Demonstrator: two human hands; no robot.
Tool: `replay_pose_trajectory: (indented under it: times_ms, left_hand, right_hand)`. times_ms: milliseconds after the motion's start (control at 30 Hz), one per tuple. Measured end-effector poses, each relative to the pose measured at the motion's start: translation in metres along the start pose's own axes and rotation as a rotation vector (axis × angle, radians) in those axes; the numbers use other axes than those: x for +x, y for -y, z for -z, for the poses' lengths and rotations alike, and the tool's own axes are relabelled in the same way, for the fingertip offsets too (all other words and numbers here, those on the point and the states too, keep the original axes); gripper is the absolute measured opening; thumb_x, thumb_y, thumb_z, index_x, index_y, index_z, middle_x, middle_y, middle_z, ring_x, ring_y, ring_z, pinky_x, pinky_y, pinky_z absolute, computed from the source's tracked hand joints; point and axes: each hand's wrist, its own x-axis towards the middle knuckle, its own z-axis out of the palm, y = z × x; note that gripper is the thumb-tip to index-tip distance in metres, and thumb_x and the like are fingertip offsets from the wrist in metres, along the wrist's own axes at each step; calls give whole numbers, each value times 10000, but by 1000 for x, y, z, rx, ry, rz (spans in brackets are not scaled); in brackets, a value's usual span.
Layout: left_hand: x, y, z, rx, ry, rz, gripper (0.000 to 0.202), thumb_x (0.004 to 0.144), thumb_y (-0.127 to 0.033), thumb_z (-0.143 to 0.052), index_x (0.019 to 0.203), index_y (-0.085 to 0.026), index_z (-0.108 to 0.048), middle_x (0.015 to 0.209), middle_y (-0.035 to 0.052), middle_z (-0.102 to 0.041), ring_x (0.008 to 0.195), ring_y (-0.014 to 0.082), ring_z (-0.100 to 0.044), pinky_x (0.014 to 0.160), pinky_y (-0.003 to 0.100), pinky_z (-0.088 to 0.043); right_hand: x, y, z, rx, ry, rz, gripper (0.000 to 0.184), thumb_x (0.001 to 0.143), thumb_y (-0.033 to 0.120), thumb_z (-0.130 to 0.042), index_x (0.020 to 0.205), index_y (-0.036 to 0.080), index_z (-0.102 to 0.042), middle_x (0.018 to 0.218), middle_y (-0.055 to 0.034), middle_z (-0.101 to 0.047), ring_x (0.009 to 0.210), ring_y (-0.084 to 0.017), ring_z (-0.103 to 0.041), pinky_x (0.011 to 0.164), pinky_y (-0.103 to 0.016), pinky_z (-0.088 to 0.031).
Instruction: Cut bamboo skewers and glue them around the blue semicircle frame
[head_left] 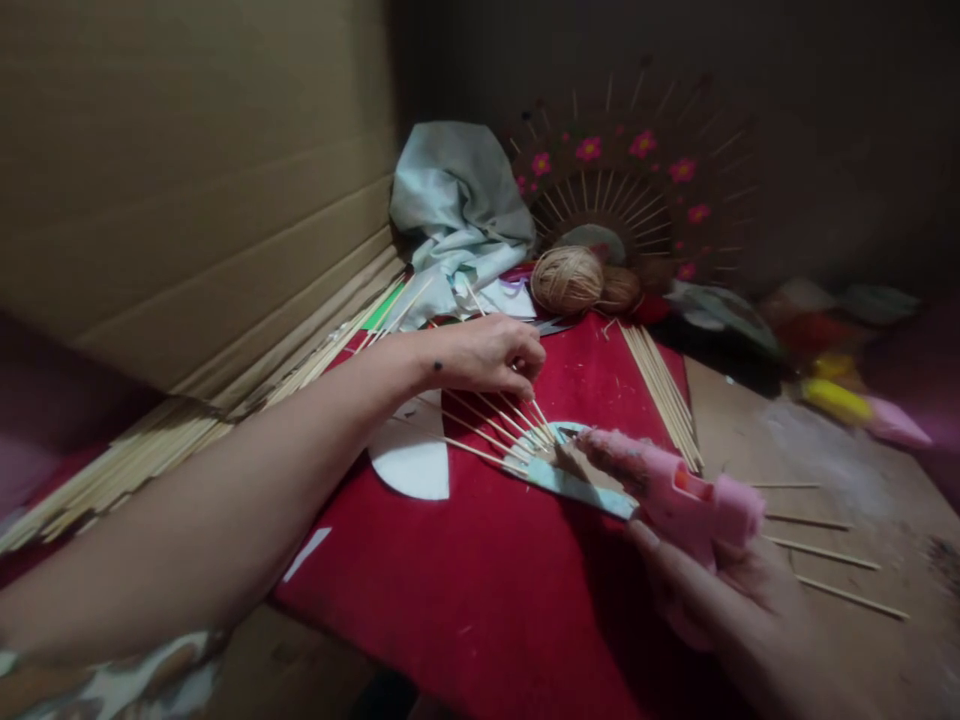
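Observation:
My right hand (739,590) is wrapped round a pink hot glue gun (679,490). The gun's nozzle points left and sits right at a pale blue half-round piece (574,485). Several thin bamboo sticks (491,435) fan out from this piece toward the upper left. Over the fan, my left hand (495,355) is closed, thumb and fingers pinched on a bamboo stick (538,410) whose lower end reaches the piece near the nozzle. Part of the fan is hidden under my left hand and forearm. A white rounded cutout (412,465) lies beneath the sticks on the left.
A red cloth surface (480,600) lies below. Bundles of sticks rest left (165,450) and right (660,395). Behind are scissors (559,325), a twine ball (566,280), bunched pale cloth (461,190) and a flowered stick fan (600,190). Cardboard (202,180) stands at left.

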Motion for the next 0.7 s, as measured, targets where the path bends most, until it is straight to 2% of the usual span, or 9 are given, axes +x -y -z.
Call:
replay_pose_trajectory:
  times_ms: [267, 433, 700]
  left_hand:
    - [-1, 0, 0, 11, -3, -13, 98, 774, -190, -645, 690, -144, -627, 748, -3, -538, 669, 87, -490, 636, 204, -365]
    - [-1, 0, 1, 9, 9, 5, 96, 770, -190, -652, 691, -140, -629, 746, -1, -538, 662, 86, -489, 636, 204, -370]
    - [0, 1, -1, 7, -2, -14, 101, 759, -200, -662, 678, -151, -628, 732, -5, -541, 656, 85, -487, 626, 201, -369]
  right_hand:
    - [-3, -2, 2, 63, 68, -102, 443, 896, 358, -505, 1337, 317, -489, 1376, -33, -511, 1218, -278, -499, 1086, -461, -337]
    - [-1, 0, 2, 29, 84, -141, 481, 891, 385, -498, 1364, 309, -460, 1350, -54, -529, 1200, -290, -515, 1095, -490, -312]
    - [0, -2, 1, 79, 96, -82, 437, 895, 340, -511, 1330, 316, -486, 1392, -34, -491, 1271, -265, -459, 1102, -447, -324]
